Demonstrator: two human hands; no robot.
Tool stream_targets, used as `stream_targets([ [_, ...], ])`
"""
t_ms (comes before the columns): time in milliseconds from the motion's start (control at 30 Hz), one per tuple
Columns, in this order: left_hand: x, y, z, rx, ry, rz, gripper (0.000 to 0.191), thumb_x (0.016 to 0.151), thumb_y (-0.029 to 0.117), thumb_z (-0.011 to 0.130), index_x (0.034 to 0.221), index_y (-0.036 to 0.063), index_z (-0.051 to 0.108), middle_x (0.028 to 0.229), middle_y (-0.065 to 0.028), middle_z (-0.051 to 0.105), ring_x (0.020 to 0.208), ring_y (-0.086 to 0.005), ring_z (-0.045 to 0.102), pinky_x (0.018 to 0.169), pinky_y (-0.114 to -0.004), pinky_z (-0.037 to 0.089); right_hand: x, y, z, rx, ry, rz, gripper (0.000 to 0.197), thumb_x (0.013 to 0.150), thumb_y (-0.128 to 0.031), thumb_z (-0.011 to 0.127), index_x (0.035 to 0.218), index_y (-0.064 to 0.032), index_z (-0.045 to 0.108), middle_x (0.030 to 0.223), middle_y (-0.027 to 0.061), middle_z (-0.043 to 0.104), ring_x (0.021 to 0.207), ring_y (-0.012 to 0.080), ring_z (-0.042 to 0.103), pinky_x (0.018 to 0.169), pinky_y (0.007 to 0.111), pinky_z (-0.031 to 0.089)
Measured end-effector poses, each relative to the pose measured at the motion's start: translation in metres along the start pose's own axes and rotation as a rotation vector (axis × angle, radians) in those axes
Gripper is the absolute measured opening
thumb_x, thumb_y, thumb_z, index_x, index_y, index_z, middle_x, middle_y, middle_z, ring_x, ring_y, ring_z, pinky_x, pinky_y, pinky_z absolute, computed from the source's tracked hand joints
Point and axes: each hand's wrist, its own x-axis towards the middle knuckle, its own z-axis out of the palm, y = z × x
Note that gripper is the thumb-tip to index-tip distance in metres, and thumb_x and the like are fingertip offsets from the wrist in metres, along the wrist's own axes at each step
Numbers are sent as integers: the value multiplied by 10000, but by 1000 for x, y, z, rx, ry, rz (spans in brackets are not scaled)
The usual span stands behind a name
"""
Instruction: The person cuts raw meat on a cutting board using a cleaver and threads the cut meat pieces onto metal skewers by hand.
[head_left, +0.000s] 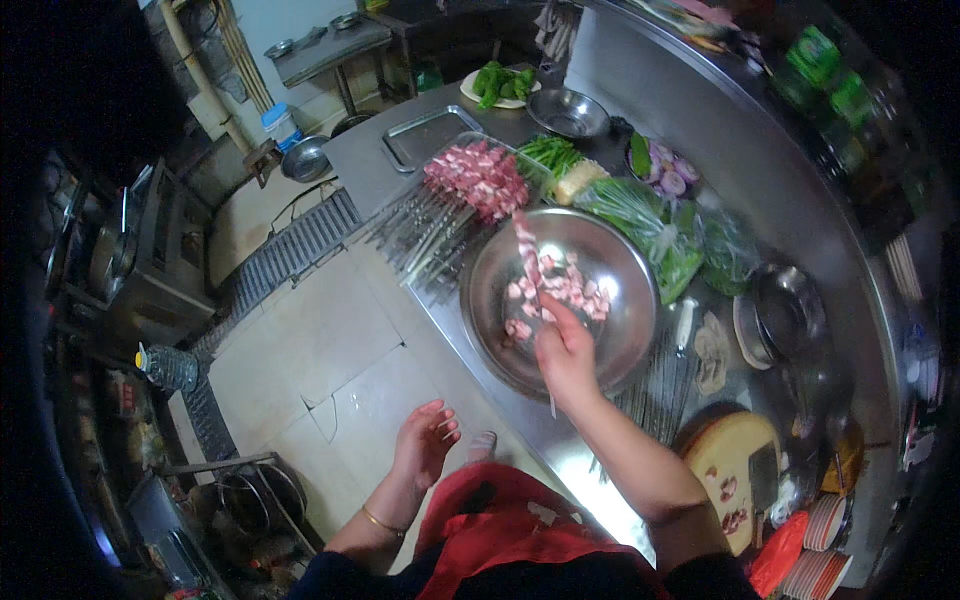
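My right hand (566, 356) grips a metal skewer threaded with raw meat pieces (527, 251), held over a large stainless steel bowl (637, 330). Loose pink meat chunks (574, 289) lie in the bottom of that bowl. My left hand (429, 441) hangs above the floor near the red apron, fingers apart and curled a little, holding nothing. Beyond the bowl, many meat-loaded skewers (480, 180) are heaped on a tray with their bare metal ends (431, 236) pointing towards the counter's left edge.
Right of the bowl are bagged green vegetables (637, 225), a white-handled tool (685, 322), bare skewers (660, 382) and a round cutting board (697, 457) with a cleaver and meat bits. Farther back stand an empty metal tray (431, 135), a metal bowl (568, 112) and sliced onions (670, 171).
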Motion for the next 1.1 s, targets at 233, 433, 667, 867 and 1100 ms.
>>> stream_targets([
  [233, -4, 32, -42, -218, 121, 69, 136, 911, 197, 610, 1024, 121, 601, 888, -26, 629, 793, -174, 591, 760, -348, 493, 194, 36, 127, -633, 398, -385, 470, 831, -92, 503, 1299, -63, 532, 902, 232, 673, 840, 370, 664, 768, 469, 510],
  [433, -2, 30, -83, -321, 202, 102, 131, 926, 210, 601, 1032, 133, 616, 874, 6, 655, 779, -153, 618, 707, -329, 502, 232, 40, 179, -711, 273, 197, 491, 877, -196, 502, 1346, -62, 449, 1079, 267, 643, 983, 415, 636, 866, 479, 490],
  [667, 17, 29, -31, -209, 127, 48, 122, 941, 243, 584, 1007, 144, 610, 844, 23, 619, 715, -124, 546, 694, -286, 444, 141, 9, 114, -579, -134, -148, 647, 823, -211, 670, 1378, -24, 396, 1259, 223, 488, 989, 288, 599, 859, 394, 490],
  [867, 38, 1, 7, -36, -24, -68, 111, 978, 228, 518, 981, 145, 590, 819, 27, 631, 697, -108, 576, 626, -288, 453, -7, -114, -137, -1144, 77, -809, 569, 750, -106, 673, 1295, -52, 520, 1310, 165, 492, 1054, 312, 567, 831, 377, 498],
  [1100, 27, -78, 45, 189, -179, -191, 130, 951, 257, 545, 993, 156, 615, 850, 57, 639, 734, -106, 599, 683, -281, 459, -195, -277, -405, -1743, 971, -904, 519, 657, 32, 680, 1156, -85, 602, 1166, 132, 609, 1124, 329, 549, 970, 435, 429],
])
